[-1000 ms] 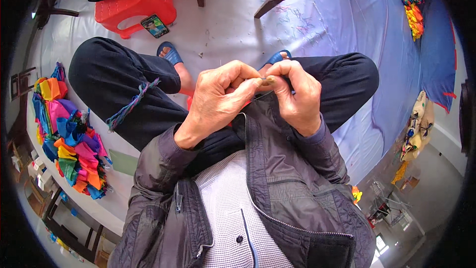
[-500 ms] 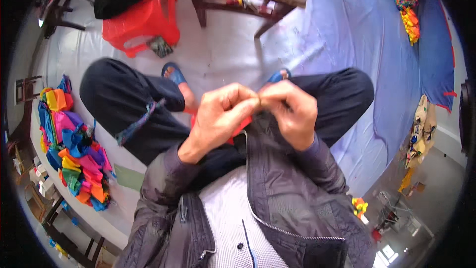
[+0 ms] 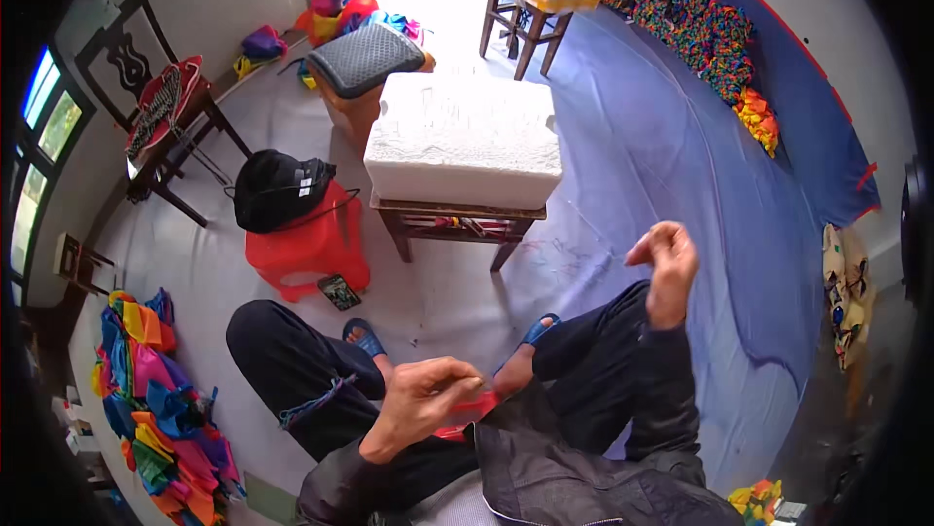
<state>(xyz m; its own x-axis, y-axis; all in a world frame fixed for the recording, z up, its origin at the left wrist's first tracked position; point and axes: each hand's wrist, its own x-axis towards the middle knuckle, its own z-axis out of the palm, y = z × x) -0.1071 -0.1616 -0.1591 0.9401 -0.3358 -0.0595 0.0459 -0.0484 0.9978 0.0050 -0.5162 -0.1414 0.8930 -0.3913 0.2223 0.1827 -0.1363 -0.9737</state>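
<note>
a person's left hand (image 3: 418, 407) over the lap, thumb and finger together, right hand (image 3: 669, 271) up high, fingers bent, can't tell if tips touch, twisted yarn (image 3: 316, 401) across left trouser leg (image 3: 277, 351)

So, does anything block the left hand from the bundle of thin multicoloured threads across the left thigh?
Nothing visible does: between the bare left hand and the multicoloured thread bundle I see only the dark fabric trouser leg.
</note>
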